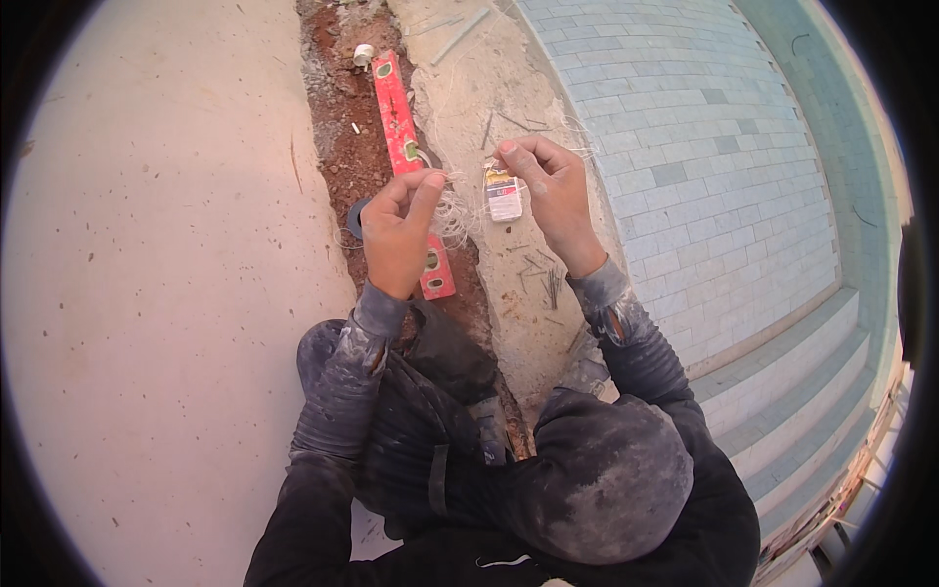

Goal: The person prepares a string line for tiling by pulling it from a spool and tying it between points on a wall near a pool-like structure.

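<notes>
A loose tangle of thin white string (451, 217) hangs from my left hand (403, 220), whose thumb and forefinger are pinched on it. My right hand (550, 191) is closed in a pinch a short way to the right, at about the same height. A fine strand seems to be between its fingertips, though it is hard to make out. Beneath my hands a long red spirit level (396, 112) lies along a dirt trench, partly covered by my left hand and the string. Just left of my right hand, a small printed packet (503, 199) lies on the concrete strip.
Several nails (553, 286) lie scattered on the rough concrete strip (518, 323). A dark round roll (356, 217) shows beside my left hand. A white cup-like piece (363, 55) sits at the trench's far end. Pale tiles (675, 127) and steps (792, 391) lie to the right, a smooth slab (176, 293) left.
</notes>
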Available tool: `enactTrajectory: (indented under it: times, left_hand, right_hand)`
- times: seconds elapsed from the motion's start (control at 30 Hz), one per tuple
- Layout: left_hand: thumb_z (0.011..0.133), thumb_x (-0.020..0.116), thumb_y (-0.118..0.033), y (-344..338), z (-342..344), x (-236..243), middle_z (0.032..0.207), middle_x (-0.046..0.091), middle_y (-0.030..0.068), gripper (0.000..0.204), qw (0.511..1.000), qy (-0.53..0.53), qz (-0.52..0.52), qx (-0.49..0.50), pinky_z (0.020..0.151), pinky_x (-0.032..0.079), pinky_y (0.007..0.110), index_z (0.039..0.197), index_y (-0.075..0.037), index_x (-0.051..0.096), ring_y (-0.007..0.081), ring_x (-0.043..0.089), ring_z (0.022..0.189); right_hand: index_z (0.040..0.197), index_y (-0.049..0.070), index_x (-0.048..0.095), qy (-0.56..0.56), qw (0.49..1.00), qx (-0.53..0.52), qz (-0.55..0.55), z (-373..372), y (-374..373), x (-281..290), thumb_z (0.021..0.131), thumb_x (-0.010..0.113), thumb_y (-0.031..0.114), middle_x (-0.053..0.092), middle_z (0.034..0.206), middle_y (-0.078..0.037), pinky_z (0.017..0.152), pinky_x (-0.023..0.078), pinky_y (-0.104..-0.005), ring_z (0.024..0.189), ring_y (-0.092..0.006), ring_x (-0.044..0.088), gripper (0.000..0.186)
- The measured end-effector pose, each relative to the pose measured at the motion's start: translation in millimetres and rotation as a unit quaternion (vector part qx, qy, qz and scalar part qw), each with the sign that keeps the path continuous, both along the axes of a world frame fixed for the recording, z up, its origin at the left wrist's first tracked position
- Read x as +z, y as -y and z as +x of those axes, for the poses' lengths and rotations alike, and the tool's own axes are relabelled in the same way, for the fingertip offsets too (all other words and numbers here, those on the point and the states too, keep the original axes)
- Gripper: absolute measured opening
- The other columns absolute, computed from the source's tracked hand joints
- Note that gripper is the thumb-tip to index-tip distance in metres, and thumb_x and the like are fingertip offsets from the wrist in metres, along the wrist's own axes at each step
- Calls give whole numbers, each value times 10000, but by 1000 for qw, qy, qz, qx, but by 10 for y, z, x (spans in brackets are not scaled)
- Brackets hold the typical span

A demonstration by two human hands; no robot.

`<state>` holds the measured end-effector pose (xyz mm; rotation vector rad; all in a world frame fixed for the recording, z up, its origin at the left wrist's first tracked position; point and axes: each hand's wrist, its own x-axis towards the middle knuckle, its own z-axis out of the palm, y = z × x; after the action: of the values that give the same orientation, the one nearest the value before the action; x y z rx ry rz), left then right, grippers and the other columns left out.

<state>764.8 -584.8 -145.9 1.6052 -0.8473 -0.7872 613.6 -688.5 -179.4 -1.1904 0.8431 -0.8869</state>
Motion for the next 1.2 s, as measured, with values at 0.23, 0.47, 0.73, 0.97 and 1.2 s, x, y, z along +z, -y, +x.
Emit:
enactTrajectory:
  times: [0.23,0.47,0.73,0.97,1.2]
  left_hand:
    - [918,651,-193,-1,-8,-9,851,644,-12,251,1000,-3,-8,-5,672,434,190,1028,32,666,34,555,762]
    - [931,638,-184,-7,10,-48,850,650,-10,230,1000,4,-9,-17,650,428,181,1027,22,669,27,544,736]
    - [933,629,-212,2,3,-16,800,633,-33,250,999,12,6,-33,612,405,182,991,28,667,13,515,694]
    - [938,616,-202,7,38,-45,818,635,-24,235,997,-31,39,-64,626,414,182,982,24,663,17,523,705]
    - [939,616,-198,10,51,-103,834,640,-22,220,990,-123,30,-63,607,411,176,987,12,657,12,524,687]
  right_hand:
    - [951,-11,704,-34,993,77,-81,59,-42,34,889,643,199,664,834,-48,703,447,-257,769,-110,577,227]
    - [943,25,714,-78,973,167,-137,64,-23,121,854,659,200,650,842,-80,709,442,-294,807,-166,590,204]
    - [890,20,690,-61,984,105,-131,63,-12,71,858,660,198,647,845,-43,693,439,-261,774,-118,572,183]
    - [909,7,663,-7,994,74,-79,34,52,49,879,634,173,660,870,-54,735,453,-257,803,-127,595,172]
    - [1043,34,609,90,975,184,88,18,166,-27,922,605,190,647,887,-28,734,466,-236,813,-87,595,197]
